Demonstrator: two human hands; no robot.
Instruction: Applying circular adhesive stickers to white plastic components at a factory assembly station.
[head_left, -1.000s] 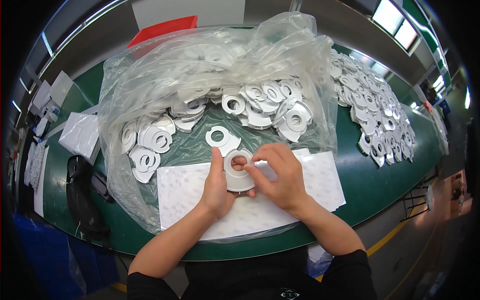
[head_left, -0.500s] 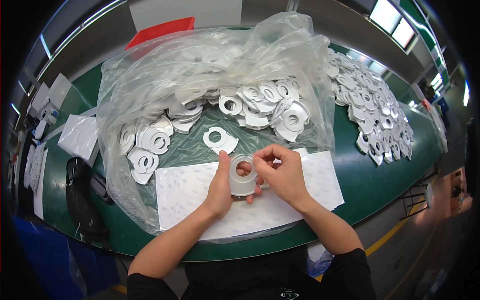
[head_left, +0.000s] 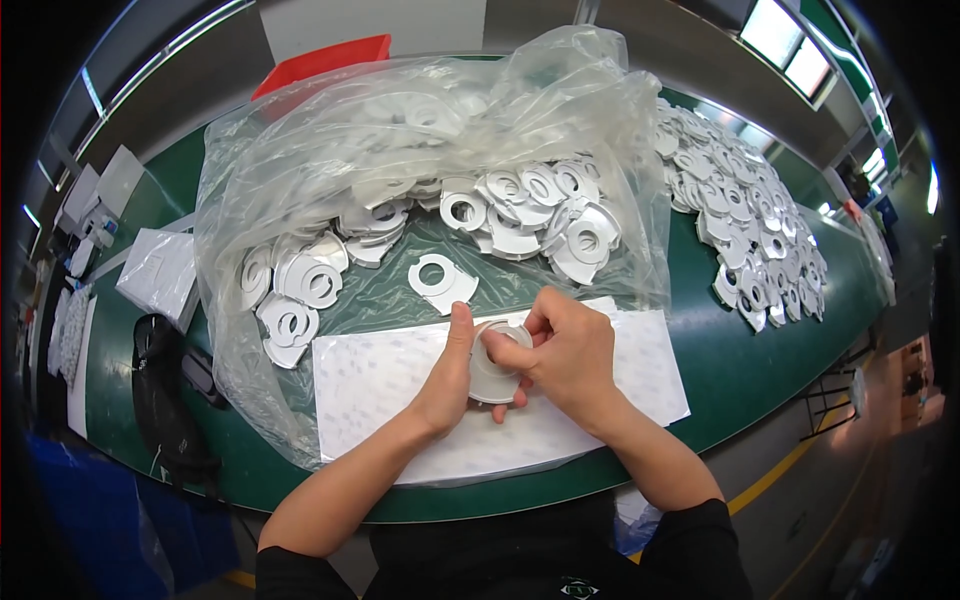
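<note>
Between my hands, above white paper sheets (head_left: pixel 390 400), is a white plastic ring part (head_left: pixel 494 384) with a round hole. My left hand (head_left: pixel 449 377) grips it from the left, thumb up along its edge and fingers partly hidden beneath. The thumb of my right hand (head_left: pixel 565 350) presses over the hole, its other fingers curled at the part's right edge. Just beyond lies a single loose white ring part (head_left: pixel 443 283) on the clear plastic bag (head_left: pixel 370 300). Farther back, several more ring parts (head_left: pixel 510 205) are heaped in the bag's mouth.
A large pile of ring parts (head_left: pixel 745 215) covers the right of the green table (head_left: pixel 690 330). At left are a black pouch (head_left: pixel 165 400) and a plastic-wrapped white pack (head_left: pixel 160 272). A red bin (head_left: pixel 325 62) stands behind the bag.
My right thumb has moved from the ring part's right rim to over its hole. The part has shifted slightly right and down, still in my left hand.
</note>
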